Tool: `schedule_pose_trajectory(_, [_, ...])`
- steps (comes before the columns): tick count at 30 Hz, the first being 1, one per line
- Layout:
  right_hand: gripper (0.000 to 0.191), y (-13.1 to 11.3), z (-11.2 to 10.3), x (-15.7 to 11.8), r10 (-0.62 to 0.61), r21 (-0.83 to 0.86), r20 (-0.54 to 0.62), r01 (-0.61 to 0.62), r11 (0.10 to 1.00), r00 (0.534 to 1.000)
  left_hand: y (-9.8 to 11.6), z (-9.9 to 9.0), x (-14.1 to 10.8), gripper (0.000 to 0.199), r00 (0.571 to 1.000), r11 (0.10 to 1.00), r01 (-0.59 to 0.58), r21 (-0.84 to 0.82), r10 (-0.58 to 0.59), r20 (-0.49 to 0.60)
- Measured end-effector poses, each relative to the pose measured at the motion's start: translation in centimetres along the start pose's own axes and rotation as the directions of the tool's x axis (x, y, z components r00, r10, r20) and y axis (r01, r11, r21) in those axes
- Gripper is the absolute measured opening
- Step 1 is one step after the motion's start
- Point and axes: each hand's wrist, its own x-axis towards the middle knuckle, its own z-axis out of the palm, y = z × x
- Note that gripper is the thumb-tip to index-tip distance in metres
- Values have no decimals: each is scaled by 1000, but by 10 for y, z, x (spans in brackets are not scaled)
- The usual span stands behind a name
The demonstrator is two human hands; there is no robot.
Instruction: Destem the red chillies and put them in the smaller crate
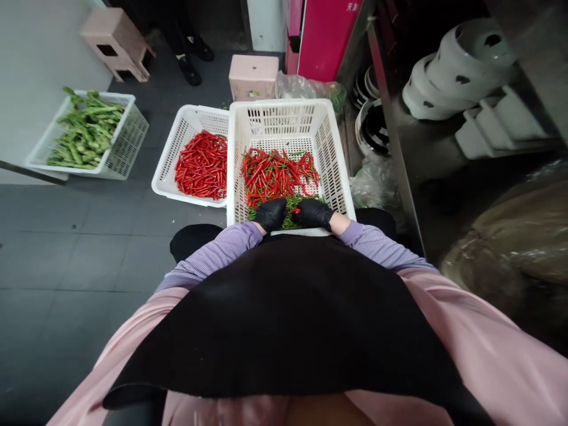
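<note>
Both my hands wear black gloves inside the near end of a deep white basket [335, 160]. My right hand [313, 213] is closed on a red chili [296, 210], whose end pokes out at the fingers. Beside it, my left hand [270, 215] is closed; what it holds, if anything, is hidden. Green stems [290, 222] lie under and between the hands. Farther back in the basket is a pile of red chilies with green stems [273, 174]. A shallower white basket [166, 160] on the left holds more red chilies [204, 165].
A white basket [128, 139] of green vegetables [86, 133] stands on the floor at the left. Two pink stools [252, 77] are behind, near a person's black shoes [190, 70]. A metal shelf [406, 177] with grey-white containers [461, 71] borders the right.
</note>
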Motion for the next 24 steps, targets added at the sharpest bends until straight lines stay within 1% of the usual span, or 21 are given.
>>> schedule_pose_trajectory(1, [32,1,-6,12,49,-129,-4,-49,990,999,1,0,0,28,999,999,26,36,-27,18])
schedule_pose_trajectory(3, [36,8,-19,38,158,-301,-43,-163,940,987,0,0,1,35,991,994,93,58,-98,89])
schedule_pose_trajectory(5, [40,17,-29,65,265,-416,-49,-261,871,963,-2,0,3,45,977,990,136,45,-141,160])
schedule_pose_trajectory(7, [43,23,-31,88,334,-439,-23,-310,843,942,-5,1,5,50,979,991,130,22,-132,157])
schedule_pose_trajectory(10, [49,26,-22,109,353,-434,-10,-322,841,935,-7,2,6,46,992,995,104,-10,-103,71])
schedule_pose_trajectory(11, [50,26,-19,112,351,-428,-17,-324,844,936,-8,2,6,42,992,994,101,-32,-99,75])
schedule_pose_trajectory(13, [53,25,-15,114,359,-426,-25,-335,840,933,-10,2,7,32,987,988,107,-109,-93,128])
schedule_pose_trajectory(14, [53,26,-15,112,364,-430,-21,-337,838,931,-10,2,7,28,984,979,119,-162,-95,148])
schedule_pose_trajectory(16, [48,30,-20,104,362,-419,-8,-332,845,932,-12,1,8,24,980,938,171,-301,-133,145])
schedule_pose_trajectory(17, [41,33,-23,96,338,-382,1,-312,870,941,-12,1,9,24,975,897,211,-388,-168,143])
schedule_pose_trajectory(18, [32,37,-27,87,296,-308,18,-277,910,955,-11,1,9,25,967,839,251,-482,-198,160])
schedule_pose_trajectory(19, [23,41,-29,76,238,-191,44,-225,955,970,-11,1,10,27,959,766,281,-579,-207,192])
schedule_pose_trajectory(20, [19,44,-30,63,165,-35,87,-162,986,983,-10,0,9,32,955,684,296,-667,-191,228])
schedule_pose_trajectory(21, [23,46,-29,51,84,139,140,-104,985,987,-9,0,9,40,955,606,293,-740,-149,257])
schedule_pose_trajectory(22, [30,47,-26,39,3,305,189,-62,950,982,-7,0,9,49,958,541,277,-794,-94,270])
schedule_pose_trajectory(23, [36,47,-23,29,-67,440,222,-39,897,973,-6,0,8,56,961,499,253,-829,-33,273])
schedule_pose_trajectory(24, [42,45,-18,21,-123,534,247,-30,845,961,-6,0,8,61,961,479,230,-847,24,275])
